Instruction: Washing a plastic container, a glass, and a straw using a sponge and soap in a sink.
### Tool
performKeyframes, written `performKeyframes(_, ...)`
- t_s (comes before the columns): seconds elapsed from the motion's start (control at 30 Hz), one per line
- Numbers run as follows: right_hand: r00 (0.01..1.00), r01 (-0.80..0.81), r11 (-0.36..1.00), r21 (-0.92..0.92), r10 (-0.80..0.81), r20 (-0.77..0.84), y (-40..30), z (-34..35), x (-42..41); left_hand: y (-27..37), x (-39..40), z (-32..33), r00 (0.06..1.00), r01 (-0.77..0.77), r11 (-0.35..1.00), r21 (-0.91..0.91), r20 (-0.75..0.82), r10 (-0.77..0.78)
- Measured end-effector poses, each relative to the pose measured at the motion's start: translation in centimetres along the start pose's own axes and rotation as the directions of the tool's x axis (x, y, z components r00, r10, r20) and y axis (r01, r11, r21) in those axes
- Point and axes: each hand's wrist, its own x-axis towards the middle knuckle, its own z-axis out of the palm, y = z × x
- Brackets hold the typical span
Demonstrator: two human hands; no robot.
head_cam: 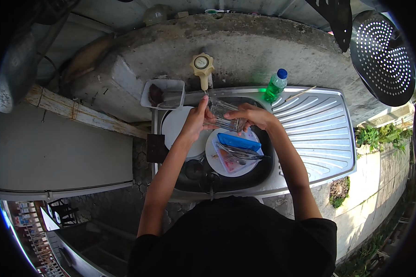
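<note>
Between my two hands, just under the tap (pixel 201 67), a clear drinking glass (pixel 225 110) lies tilted on its side. My left hand (pixel 196 119) grips it from the left, close to the spout. From the right, my right hand (pixel 254 117) holds its other end, with some fingers hidden behind the glass. Below them in the steel sink (pixel 263 173) is a white plate (pixel 213 161) bearing a blue plastic piece (pixel 238 142), a pinkish tray and several forks and spoons (pixel 234 154). A larger white plate (pixel 175 128) is partly behind my left forearm.
A clear plastic tub (pixel 173 97) with a dark lump inside stands at the sink's back left corner. Behind the ribbed drainboard (pixel 315 138) are a bottle of green liquid (pixel 276 86) and a thin stick (pixel 300 94). Dark glassware (pixel 194 169) sits at the basin's front. A perforated skimmer (pixel 383 59) hangs upper right.
</note>
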Motion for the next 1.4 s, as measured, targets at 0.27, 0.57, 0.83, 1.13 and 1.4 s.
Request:
performKeyframes(0.27,0.974,0.223,0.957,-0.187,-0.213,0.073,1.8,0.7,0.0,3.0,-3.6,0.4,0.956,-0.254,0.935,0.246,0.210,0.204)
performKeyframes(0.57,0.910,0.410,0.903,0.132,-0.414,0.010,1.6,-0.1,-4.4,4.3,-6.8,-6.6,0.886,-0.433,0.893,0.120,0.238,0.398)
performKeyframes(0.83,0.914,0.406,0.908,0.101,-0.406,-0.029,3.2,-0.3,-5.8,-3.2,-6.0,-16.7,0.864,-0.021,0.672,0.740,-0.325,0.385)
performKeyframes(1.13,0.866,0.487,0.872,-0.043,-0.489,-0.109,2.3,2.3,-5.3,-8.7,-6.0,-21.7,0.675,0.129,0.437,0.890,-0.402,0.619)
performKeyframes(1.4,0.822,0.483,0.790,-0.378,-0.558,-0.117,1.4,4.3,-4.8,-1.6,-9.1,-12.1,0.694,-0.487,0.667,0.564,-0.214,0.688)
